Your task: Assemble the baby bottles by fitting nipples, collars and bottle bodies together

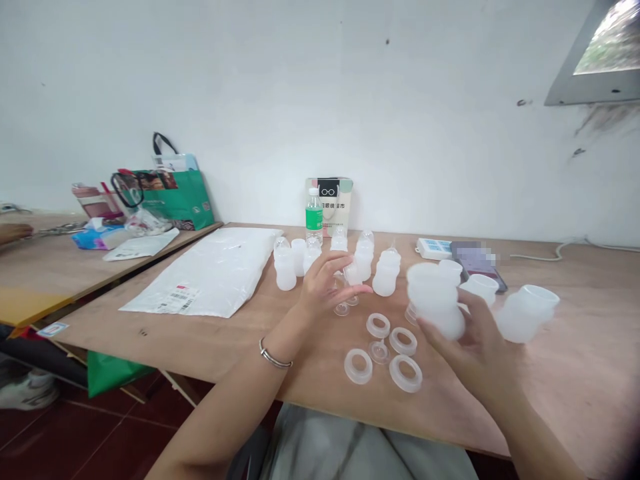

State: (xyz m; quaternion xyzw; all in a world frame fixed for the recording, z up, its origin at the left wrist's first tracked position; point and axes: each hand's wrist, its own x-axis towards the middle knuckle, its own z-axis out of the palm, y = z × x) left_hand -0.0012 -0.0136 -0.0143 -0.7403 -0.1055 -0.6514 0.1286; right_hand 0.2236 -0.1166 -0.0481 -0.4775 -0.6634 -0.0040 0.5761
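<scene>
My right hand (475, 333) is closed around a frosted white baby bottle (435, 303) without a top, slightly blurred and raised over the table. My left hand (325, 287) is open, thumb and fingers apart, in front of capped baby bottles. A whitish shape shows in its gap; whether the hand touches it I cannot tell. Beside that hand stands a bottle with a clear teat (387, 273). Several translucent collar rings (358, 367) lie nearer to me, with a clear silicone teat (379, 351) among them. Topless bottles (527, 313) stand right of my right hand.
A white plastic mailer (200, 270) covers the table's left part. At the back are a water bottle (314, 220), a paper bag (345, 200), a white box (434, 249) and a phone (477, 263). A green bag (185, 197) stands on the adjoining left table.
</scene>
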